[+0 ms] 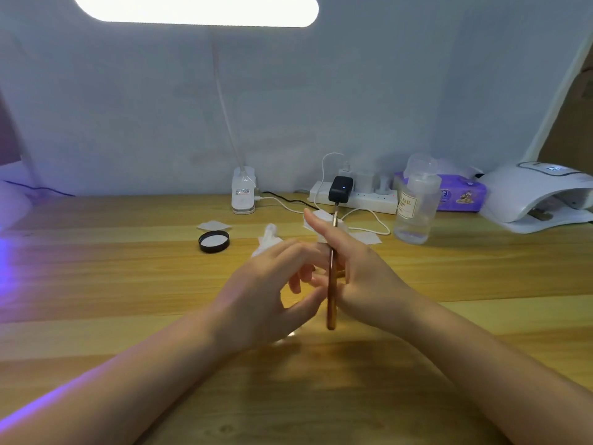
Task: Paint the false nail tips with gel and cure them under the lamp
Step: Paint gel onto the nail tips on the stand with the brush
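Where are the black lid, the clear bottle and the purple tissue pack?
black lid [214,241], head view, its pale inside.
clear bottle [416,207], head view, its body.
purple tissue pack [462,193], head view, its front.

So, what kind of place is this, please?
Probably a home nail-art desk: a white curing lamp at the far right, a clear bottle labelled NAIL, cotton pads on the wooden table, a desk light overhead.

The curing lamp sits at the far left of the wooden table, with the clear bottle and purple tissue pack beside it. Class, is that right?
Not quite. The head view shows the curing lamp at the far right of the wooden table, not the far left. The rest holds: the clear bottle and the purple tissue pack stand beside it.
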